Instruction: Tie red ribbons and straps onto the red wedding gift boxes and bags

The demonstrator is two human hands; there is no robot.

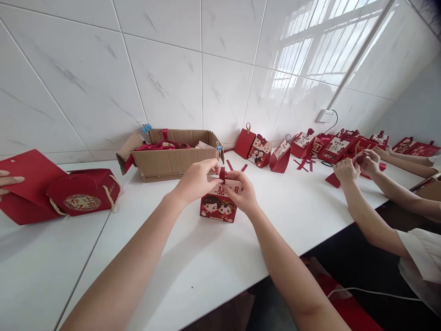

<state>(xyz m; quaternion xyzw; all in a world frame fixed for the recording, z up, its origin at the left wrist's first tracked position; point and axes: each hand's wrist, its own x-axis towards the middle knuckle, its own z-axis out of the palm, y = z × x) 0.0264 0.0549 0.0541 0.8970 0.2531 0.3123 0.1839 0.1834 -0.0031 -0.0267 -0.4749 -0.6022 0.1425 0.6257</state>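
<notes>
One small red box [217, 208], upright on the white table [220, 257], just below my fingertips, its red ribbon [222, 175] rising lengthwise between both hands, about equally near: right hand [244, 192] pinching the box's top beside the ribbon, left hand [197, 180] curled at the ribbon, whether pinching I cannot tell.

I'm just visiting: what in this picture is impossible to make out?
All in the head view:
Gift box, back and underside: facing away from the camera.
Red ribbon, exact fingertip contact: partly covered by the left hand and right hand.
Cardboard carton, bottom inside: hidden by its front wall.
Carton's lower print: too small.
Person at left: cut off by the edge; only fingers show.
Nearest co-worker's red item: mostly covered by their hands.
</notes>
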